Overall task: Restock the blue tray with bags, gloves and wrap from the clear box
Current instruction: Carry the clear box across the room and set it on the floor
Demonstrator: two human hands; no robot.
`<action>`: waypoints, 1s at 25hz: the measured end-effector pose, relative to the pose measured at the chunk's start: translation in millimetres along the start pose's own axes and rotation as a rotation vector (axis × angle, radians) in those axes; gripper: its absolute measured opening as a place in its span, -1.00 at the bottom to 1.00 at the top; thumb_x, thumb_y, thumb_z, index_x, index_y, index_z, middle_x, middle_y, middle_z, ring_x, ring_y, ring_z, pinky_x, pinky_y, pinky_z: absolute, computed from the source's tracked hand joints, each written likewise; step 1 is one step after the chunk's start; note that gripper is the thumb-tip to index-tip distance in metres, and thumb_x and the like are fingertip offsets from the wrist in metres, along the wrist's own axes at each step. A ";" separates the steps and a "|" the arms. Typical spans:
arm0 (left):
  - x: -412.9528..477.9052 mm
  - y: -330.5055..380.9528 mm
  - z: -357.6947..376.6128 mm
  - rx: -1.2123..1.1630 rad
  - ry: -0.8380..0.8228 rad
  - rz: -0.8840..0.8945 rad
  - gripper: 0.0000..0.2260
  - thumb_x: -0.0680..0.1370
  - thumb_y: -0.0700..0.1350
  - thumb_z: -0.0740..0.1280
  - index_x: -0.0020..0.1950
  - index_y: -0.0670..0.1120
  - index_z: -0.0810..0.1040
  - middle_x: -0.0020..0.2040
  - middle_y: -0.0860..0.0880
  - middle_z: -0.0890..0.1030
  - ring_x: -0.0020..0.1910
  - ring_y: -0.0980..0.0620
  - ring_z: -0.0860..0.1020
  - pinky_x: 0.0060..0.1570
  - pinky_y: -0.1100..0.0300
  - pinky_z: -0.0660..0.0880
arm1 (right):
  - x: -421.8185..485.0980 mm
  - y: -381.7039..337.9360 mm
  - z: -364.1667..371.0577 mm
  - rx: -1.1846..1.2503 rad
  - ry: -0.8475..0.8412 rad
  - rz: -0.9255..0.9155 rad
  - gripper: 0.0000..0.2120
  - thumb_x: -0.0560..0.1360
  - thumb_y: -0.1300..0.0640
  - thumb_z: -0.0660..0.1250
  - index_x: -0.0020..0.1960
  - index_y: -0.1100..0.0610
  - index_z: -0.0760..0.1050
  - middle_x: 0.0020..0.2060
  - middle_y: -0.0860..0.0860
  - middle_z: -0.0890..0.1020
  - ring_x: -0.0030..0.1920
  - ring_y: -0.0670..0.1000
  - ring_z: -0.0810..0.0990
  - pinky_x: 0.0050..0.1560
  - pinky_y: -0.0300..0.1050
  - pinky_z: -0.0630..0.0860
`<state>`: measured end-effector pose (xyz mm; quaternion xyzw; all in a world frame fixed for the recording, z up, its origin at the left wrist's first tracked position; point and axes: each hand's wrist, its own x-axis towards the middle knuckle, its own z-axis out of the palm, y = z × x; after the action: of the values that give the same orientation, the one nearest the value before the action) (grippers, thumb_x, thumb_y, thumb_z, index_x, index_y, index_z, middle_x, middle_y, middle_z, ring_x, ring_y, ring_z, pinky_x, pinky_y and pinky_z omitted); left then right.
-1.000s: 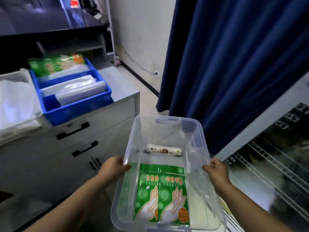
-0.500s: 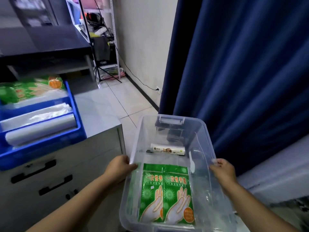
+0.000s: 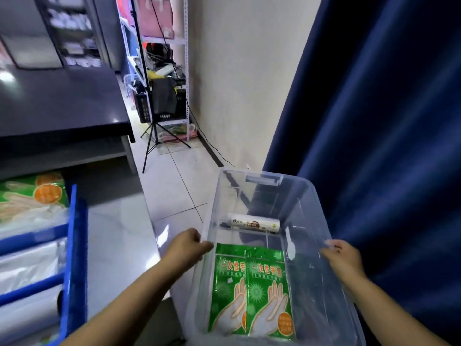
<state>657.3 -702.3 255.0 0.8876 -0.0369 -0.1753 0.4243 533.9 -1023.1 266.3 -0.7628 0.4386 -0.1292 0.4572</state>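
Note:
I hold the clear box (image 3: 309, 206) in front of me, to the right of the counter. My left hand (image 3: 185, 248) grips its left rim and my right hand (image 3: 341, 258) grips its right rim. Inside lie two green glove packs (image 3: 250, 290) side by side and a small white roll (image 3: 253, 224) behind them. The blue tray (image 3: 74, 258) stands on the grey counter at the far left, with a green glove pack (image 3: 32, 196) in its far compartment and clear plastic rolls (image 3: 30, 260) in the nearer ones.
The grey counter top (image 3: 117, 245) reaches between tray and box. A dark blue curtain (image 3: 374, 121) hangs at the right. Beyond, a tiled floor (image 3: 174, 186) leads to a black tripod (image 3: 154, 138), a cable and metal shelving (image 3: 159, 58) by the wall.
My view has swung right and upward: the blue tray slid to the far left edge and the aisle with shelving came into sight. Both hands keep the same hold on the box.

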 end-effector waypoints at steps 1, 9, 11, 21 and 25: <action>20.0 4.8 -4.3 -0.032 -0.002 -0.021 -0.72 0.40 -0.04 0.42 -0.37 -0.05 0.35 -0.46 -0.02 0.53 -0.44 -0.02 0.56 -0.29 0.13 0.49 | 17.3 -11.4 10.8 0.025 -0.004 0.004 -0.80 0.40 0.38 0.36 0.02 0.27 0.52 -0.22 0.13 0.57 -0.30 0.06 0.51 -0.33 -0.16 0.40; 170.8 13.6 -17.9 -0.058 0.078 -0.179 -0.74 0.43 -0.14 0.39 -0.40 -0.11 0.39 -0.53 -0.11 0.51 -0.54 -0.04 0.48 -0.28 0.14 0.43 | 177.8 -94.0 128.7 0.112 -0.203 -0.071 -0.80 0.39 0.44 0.34 -0.12 0.18 0.49 -0.33 0.08 0.55 -0.36 0.00 0.48 -0.42 -0.23 0.42; 209.6 24.3 -22.2 -0.090 0.143 -0.215 -0.72 0.42 -0.14 0.40 -0.43 -0.10 0.39 -0.55 -0.09 0.51 -0.57 -0.01 0.47 -0.33 0.19 0.41 | 223.3 -121.5 158.7 0.136 -0.278 -0.107 -0.77 0.37 0.48 0.33 -0.18 0.17 0.48 -0.37 0.05 0.54 -0.39 -0.02 0.47 -0.53 -0.32 0.44; 351.8 47.9 -55.6 -0.282 0.451 -0.461 -0.78 0.28 -0.04 0.40 -0.40 -0.13 0.42 -0.50 -0.11 0.48 -0.51 -0.03 0.45 -0.36 0.16 0.40 | 394.0 -255.9 307.8 -0.001 -0.559 -0.243 -0.76 0.35 0.39 0.37 -0.02 0.20 0.49 -0.22 0.12 0.57 -0.28 0.05 0.51 -0.23 -0.18 0.40; 427.5 35.4 -87.6 -0.308 0.520 -0.499 -0.79 0.26 -0.04 0.36 -0.47 -0.08 0.38 -0.55 -0.05 0.46 -0.47 -0.03 0.42 -0.30 0.10 0.39 | 442.6 -305.4 389.0 -0.016 -0.605 -0.302 -0.73 0.32 0.37 0.40 0.01 0.22 0.54 -0.22 0.08 0.60 -0.28 -0.03 0.53 -0.25 -0.21 0.41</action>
<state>1090.3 -751.6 213.2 0.8100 0.3154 -0.0458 0.4922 1192.5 -1084.1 210.3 -0.8265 0.1660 0.0402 0.5364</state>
